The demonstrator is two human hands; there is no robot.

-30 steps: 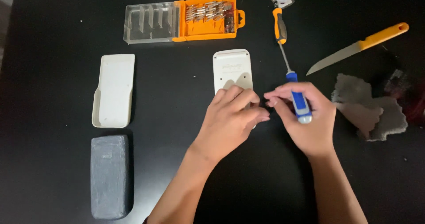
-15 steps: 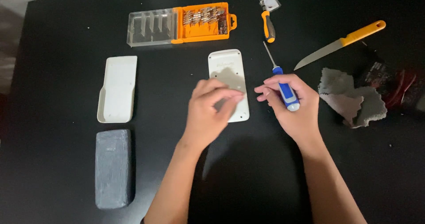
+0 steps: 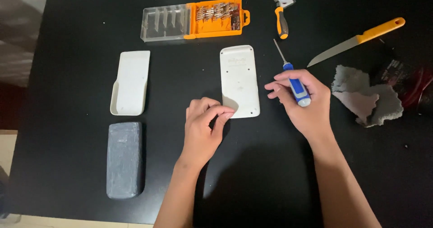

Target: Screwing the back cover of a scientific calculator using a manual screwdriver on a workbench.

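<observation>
A white device lies back side up in the middle of the black table. My left hand rests just below and left of its lower left corner, thumb and fingertips pinched together; nothing shows between them. My right hand is to the right of the device and holds a blue-handled screwdriver, its thin shaft pointing away from me, clear of the device.
A white cover and a grey case lie at the left. An orange and clear bit box sits at the back. An orange-handled tool, a yellow-handled knife and a grey cloth lie at the right.
My left hand has come off the white device, moving down and to the left with its fingers pinched. My right hand still holds the screwdriver beside the device.
</observation>
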